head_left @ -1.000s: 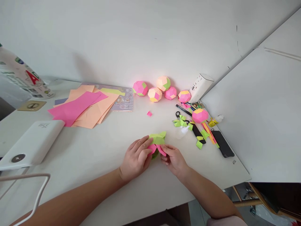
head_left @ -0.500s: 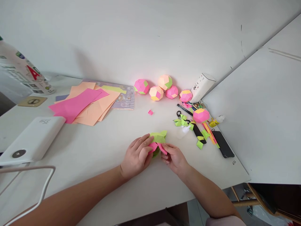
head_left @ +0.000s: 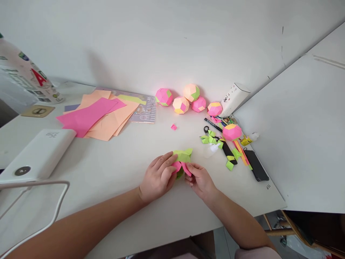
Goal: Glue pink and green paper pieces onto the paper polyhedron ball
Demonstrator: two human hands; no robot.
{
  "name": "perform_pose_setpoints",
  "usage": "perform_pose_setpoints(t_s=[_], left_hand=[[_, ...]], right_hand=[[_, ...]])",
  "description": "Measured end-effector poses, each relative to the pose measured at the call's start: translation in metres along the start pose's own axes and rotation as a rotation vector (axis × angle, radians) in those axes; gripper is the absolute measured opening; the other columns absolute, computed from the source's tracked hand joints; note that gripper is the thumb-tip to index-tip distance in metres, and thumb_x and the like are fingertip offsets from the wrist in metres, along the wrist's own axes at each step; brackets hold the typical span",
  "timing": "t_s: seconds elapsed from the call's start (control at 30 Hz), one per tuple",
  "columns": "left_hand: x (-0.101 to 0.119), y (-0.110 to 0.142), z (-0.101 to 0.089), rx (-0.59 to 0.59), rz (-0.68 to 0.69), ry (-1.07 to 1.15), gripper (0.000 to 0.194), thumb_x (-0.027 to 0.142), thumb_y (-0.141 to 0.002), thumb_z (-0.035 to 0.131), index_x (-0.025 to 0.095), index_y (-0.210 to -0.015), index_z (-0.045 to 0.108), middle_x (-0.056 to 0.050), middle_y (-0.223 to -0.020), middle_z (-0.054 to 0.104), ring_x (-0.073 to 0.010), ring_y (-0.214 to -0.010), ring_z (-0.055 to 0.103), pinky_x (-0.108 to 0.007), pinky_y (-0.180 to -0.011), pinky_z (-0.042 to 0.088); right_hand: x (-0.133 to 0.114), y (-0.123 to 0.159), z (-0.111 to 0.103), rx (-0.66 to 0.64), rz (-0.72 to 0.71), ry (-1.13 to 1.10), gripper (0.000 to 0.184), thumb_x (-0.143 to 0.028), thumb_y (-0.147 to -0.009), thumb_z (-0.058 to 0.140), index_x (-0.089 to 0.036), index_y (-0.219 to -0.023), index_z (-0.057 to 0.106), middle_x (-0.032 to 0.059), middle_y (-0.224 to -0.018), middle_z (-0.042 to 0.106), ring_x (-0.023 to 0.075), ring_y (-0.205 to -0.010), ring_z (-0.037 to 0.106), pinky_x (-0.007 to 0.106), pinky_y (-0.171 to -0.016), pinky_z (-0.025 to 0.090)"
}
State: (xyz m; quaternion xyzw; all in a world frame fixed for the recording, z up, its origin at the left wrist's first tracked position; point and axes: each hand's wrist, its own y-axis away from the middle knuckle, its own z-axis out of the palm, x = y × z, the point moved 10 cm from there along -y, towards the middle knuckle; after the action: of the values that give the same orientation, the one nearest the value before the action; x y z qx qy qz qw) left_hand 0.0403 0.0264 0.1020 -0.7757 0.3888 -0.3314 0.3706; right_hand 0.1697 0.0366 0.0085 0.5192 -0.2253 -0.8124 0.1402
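Observation:
Over the white table, both hands hold a green and pink folded-paper piece. My left hand wraps its fingers over the left side of it, covering part of the pink paper. Between thumb and fingers, my right hand pinches a pink flap at the right side. The green part stands up at the back, and a darker green inside shows below the pink. Beyond the hands lies a small pink folded scrap.
Several faceted paper balls line the wall. At right are green scraps, scissors, a glue bottle and a black phone. At left are paper sheets, a white power bank with a cable, and a large bottle.
The camera view has shifted slightly. Both hands keep their hold on the paper piece, with hardly any visible movement.

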Motion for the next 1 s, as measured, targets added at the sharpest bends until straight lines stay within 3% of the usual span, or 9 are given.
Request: perform_pose_setpoints(t_s=[1.0], left_hand=[[0.0019, -0.0028, 0.0000, -0.007, 0.026, -0.042, 0.015, 0.005, -0.086, 0.053, 0.018, -0.092, 0.048, -0.016, -0.105, 0.070, -0.0312, -0.110, 0.064, -0.042, -0.078, 0.057]], right_hand=[[0.0020, -0.0013, 0.0003, 0.009, 0.013, -0.034, 0.034, -0.038, -0.062, 0.083, -0.016, -0.056, 0.058, -0.0055, -0.051, 0.043, 0.0065, -0.048, 0.034, 0.022, -0.042, 0.022]])
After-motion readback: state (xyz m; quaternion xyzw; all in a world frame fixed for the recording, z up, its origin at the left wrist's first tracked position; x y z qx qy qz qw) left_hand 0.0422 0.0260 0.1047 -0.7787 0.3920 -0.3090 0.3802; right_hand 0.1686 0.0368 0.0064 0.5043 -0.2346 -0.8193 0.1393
